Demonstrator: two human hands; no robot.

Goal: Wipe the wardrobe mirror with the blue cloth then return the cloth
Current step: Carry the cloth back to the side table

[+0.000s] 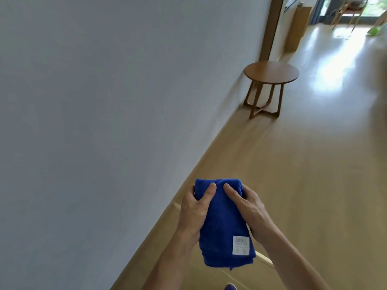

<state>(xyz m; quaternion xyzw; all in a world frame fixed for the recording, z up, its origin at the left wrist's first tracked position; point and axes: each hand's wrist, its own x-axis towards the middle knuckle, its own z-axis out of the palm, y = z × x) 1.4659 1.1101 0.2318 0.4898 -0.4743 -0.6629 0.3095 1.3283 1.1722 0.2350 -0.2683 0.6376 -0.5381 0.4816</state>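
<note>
wall (94, 101) and floor (293, 185): no wardrobe mirror in view | blue cloth (224, 222): folded, held in mid-air above floor | left hand (194, 208), right hand (247, 206): fingers (210, 190) of both curled round cloth | progress: cannot tell if wiping is done; cloth not yet returned

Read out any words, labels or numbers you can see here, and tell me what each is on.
White tag on the blue cloth: a barcode with small print under it, too blurred to read.
Nothing else readable: no text shows on the wall, the floor or the round table.
</note>
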